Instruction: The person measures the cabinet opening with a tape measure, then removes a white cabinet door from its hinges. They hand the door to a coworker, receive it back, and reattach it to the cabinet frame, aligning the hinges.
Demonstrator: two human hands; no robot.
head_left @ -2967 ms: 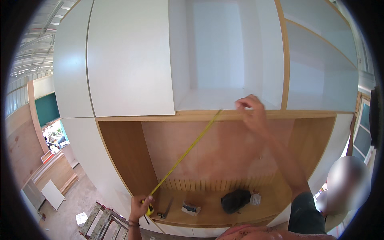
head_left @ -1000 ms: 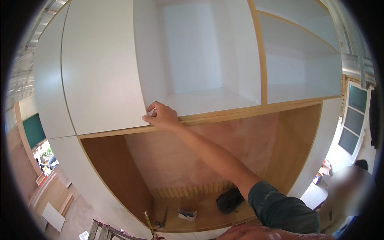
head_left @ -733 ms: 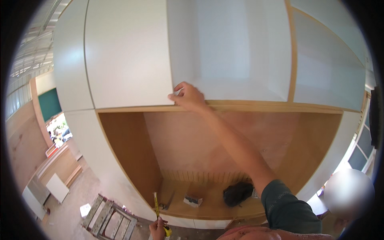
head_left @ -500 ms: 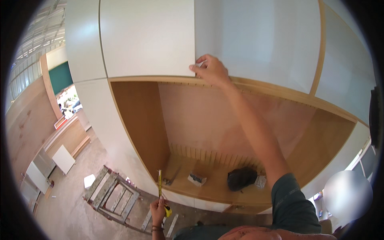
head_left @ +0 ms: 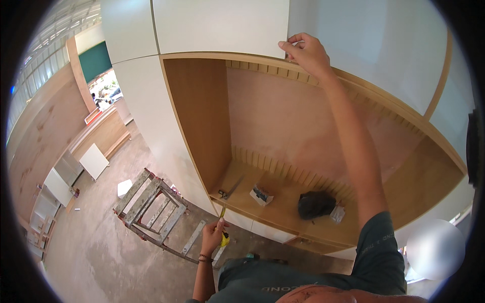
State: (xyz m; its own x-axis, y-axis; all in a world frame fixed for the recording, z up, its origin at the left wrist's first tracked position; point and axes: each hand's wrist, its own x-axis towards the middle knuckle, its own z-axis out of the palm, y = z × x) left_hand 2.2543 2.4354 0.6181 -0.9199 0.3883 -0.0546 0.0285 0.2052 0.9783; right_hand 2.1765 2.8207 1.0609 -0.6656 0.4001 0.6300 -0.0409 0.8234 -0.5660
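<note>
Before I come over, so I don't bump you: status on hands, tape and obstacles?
Left hand holding yellow tape measure, blade partly out. Right hand at lower corner of white door. Stepladder to the left, dark bundle on shelf.

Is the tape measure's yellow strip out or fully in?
Partly out: a short length of yellow strip sticks up above the left hand, which holds the tape measure.

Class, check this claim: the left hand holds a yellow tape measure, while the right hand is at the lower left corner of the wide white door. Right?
Not quite: the right hand is at the wide white door's lower right corner, as the head view shows. The left hand does hold a yellow tape measure.
</note>
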